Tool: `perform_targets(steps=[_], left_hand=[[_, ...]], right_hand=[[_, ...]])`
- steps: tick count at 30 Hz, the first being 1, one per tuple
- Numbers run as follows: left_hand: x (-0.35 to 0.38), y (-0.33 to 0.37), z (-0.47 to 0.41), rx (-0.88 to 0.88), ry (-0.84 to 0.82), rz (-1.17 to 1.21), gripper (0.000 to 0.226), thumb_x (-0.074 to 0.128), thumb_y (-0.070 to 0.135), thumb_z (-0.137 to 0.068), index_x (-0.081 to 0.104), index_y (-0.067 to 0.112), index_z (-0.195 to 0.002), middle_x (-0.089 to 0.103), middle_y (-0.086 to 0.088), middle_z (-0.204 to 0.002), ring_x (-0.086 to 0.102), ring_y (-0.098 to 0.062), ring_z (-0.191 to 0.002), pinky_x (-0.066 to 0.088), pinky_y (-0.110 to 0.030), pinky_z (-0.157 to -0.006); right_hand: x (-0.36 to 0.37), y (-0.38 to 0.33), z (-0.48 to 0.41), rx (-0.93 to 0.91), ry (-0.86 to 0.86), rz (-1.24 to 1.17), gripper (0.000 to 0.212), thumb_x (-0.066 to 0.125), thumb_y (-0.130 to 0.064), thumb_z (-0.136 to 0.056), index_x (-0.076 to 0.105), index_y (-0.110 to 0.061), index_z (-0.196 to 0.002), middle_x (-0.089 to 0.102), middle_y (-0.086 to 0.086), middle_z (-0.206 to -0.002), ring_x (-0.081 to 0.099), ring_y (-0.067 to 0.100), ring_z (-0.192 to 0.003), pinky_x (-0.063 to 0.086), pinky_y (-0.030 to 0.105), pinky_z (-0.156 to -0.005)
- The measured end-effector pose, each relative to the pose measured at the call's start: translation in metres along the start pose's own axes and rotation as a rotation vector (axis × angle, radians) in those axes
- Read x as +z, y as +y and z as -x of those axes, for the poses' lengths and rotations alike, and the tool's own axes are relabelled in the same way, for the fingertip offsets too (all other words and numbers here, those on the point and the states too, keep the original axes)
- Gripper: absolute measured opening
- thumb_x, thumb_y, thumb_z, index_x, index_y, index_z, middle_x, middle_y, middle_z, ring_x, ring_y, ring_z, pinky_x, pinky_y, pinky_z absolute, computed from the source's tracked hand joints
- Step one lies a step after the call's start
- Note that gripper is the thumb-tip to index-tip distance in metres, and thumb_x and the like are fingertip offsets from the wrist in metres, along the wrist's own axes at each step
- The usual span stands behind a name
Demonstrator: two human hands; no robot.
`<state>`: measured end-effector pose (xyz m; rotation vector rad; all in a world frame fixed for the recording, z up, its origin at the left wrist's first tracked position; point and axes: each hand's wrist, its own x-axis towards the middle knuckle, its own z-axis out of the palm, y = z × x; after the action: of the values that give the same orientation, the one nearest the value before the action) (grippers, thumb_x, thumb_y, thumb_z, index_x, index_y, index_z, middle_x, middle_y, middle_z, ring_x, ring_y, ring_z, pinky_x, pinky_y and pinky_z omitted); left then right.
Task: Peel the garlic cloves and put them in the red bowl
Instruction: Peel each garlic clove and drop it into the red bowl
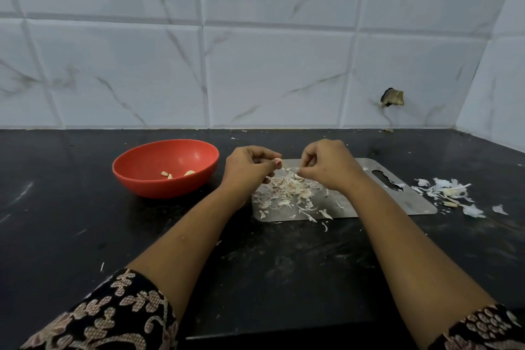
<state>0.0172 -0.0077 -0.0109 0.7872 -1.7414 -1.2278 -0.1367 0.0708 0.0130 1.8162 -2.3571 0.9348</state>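
A red bowl stands on the black counter at the left, with a few peeled garlic cloves in its bottom. To its right lies a steel cutting board covered with a heap of garlic skins. My left hand hovers over the board's left end and pinches a small garlic clove at its fingertips. My right hand is close beside it, fingers curled, pinching a scrap of skin. Most of the clove is hidden by my fingers.
More garlic skins and pieces lie on the counter right of the board. A tiled wall with a broken hole rises behind the counter. The counter's front edge runs below my forearms.
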Motion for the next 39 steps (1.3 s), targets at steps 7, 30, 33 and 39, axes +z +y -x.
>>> perform_targets(steps=[7,30,33,39], left_hand=[[-0.001,0.004,0.007,0.004,0.041,-0.086,0.008,0.073,0.008,-0.084,0.071,0.015,-0.084,0.074,-0.006,-0.079,0.061,-0.006,-0.055,0.046,-0.016,-0.048],[-0.012,0.025,0.023,0.018,0.082,-0.122,0.017,0.058,0.001,-0.085,0.057,0.018,-0.079,0.071,-0.005,-0.075,0.067,-0.016,-0.056,0.045,-0.024,-0.047],[-0.022,0.023,0.023,0.123,0.069,-0.401,0.022,0.06,0.006,-0.086,0.056,0.027,-0.078,0.073,-0.001,-0.075,0.069,-0.018,-0.072,0.056,-0.033,-0.068],[-0.02,0.022,0.031,0.047,0.014,-0.187,0.012,0.072,0.016,-0.087,0.071,0.009,-0.098,0.071,0.0,-0.076,0.068,-0.01,-0.064,0.054,-0.019,-0.055]], right_hand=[[-0.001,0.004,0.002,0.018,0.019,-0.034,0.023,0.062,-0.027,-0.093,0.072,-0.018,-0.074,0.067,-0.007,-0.066,0.055,0.01,-0.055,0.043,0.026,-0.057],[0.019,-0.041,0.027,-0.025,0.192,-0.579,0.014,0.067,0.001,-0.087,0.075,-0.01,-0.089,0.072,0.005,-0.073,0.069,0.011,-0.067,0.059,0.023,-0.071],[0.019,-0.035,0.026,0.062,0.153,-0.627,0.018,0.069,0.003,-0.083,0.074,-0.015,-0.084,0.073,0.008,-0.076,0.07,0.012,-0.072,0.059,0.026,-0.075],[0.015,-0.039,0.029,0.132,0.046,-0.945,0.018,0.07,0.008,-0.081,0.072,-0.009,-0.086,0.071,0.01,-0.08,0.07,0.02,-0.081,0.059,0.029,-0.079]])
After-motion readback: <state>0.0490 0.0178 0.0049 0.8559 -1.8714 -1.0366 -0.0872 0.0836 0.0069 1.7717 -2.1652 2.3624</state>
